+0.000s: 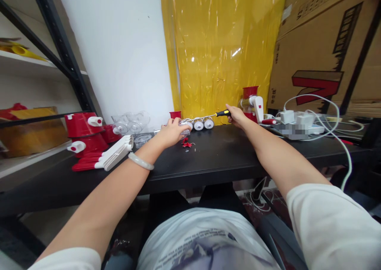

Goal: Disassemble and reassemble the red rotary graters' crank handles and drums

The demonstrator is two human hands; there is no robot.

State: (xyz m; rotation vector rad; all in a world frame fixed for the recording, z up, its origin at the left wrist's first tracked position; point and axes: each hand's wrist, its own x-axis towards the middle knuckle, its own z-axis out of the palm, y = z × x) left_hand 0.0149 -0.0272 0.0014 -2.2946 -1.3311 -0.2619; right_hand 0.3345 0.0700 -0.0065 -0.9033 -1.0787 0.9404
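My right hand [237,116] is closed round the black and yellow handle of a screwdriver [223,113], whose thin metal shaft points left toward my other hand. My left hand [172,133] has its fingers wrapped over a clear plastic part [185,133]; much of that part is hidden under the hand. Right beside it stand clear drums with white round ends [208,123] in a row. In front of them on the black table [208,155] lie small red pieces [187,142] and tiny metal bits, too small to name.
Red housings [81,125], white crank handles [114,154] with red grips and clear cups [131,121] sit at left. An assembled red and white hand-crank device [251,103] stands back right, near white chargers [287,116] and a looping cable. A cardboard box [315,48] rises behind.
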